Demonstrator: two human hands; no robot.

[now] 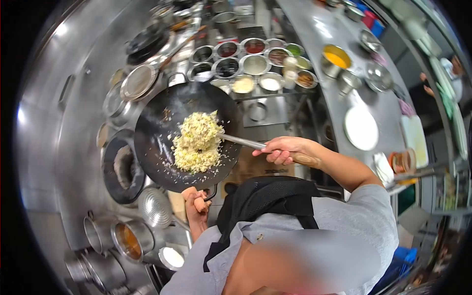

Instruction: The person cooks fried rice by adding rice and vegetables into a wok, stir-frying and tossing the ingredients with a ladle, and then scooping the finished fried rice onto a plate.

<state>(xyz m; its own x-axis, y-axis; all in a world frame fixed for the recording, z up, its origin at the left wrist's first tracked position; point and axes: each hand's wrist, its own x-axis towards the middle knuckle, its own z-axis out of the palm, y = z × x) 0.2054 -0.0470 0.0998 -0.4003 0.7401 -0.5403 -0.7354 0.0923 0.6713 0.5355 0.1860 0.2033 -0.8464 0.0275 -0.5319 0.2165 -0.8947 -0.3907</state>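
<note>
A large dark wok (pixel 152 142) tilts in front of me with fried rice (pixel 196 160) heaped in its middle and loose grains scattered round it. My left hand (pixel 196 201) is closed at the wok's near loop handle (pixel 212 192). My right hand (pixel 290 150) grips the wooden end of a long metal wok ladle (pixel 243 142). The ladle reaches left into the wok, and a rounded mound of rice covers its head, so its shape is hidden.
Beyond the wok stand several metal seasoning bowls (pixel 255 65). On the right counter are a pot of yellow liquid (pixel 336 59) and a white oval plate (pixel 361 128). A pot of orange-brown liquid (pixel 132 241) and a perforated skimmer (pixel 155 207) are at left. Another person (pixel 451 73) stands far right.
</note>
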